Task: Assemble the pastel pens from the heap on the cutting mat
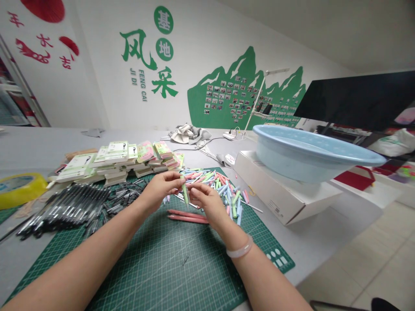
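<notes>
Above the green cutting mat [155,276], my left hand [164,185] pinches the upper part of a light green pen [185,193] with a clear-looking lower end. My right hand [207,203] is closed at the pen's side, fingertips against it; the exact contact is partly hidden. Two pink pens [186,217] lie side by side on the mat just below the hands. Behind the right hand spreads a loose heap of pink, green and blue pen parts [233,196], partly covered by my fingers.
Black pens [69,207] lie heaped at the left, beside a roll of yellow tape [22,190]. Stacked small boxes [116,151] stand behind them. On the right, a blue basin [311,151] rests on a white box [275,190]. A thin dark piece [185,260] lies on the mat.
</notes>
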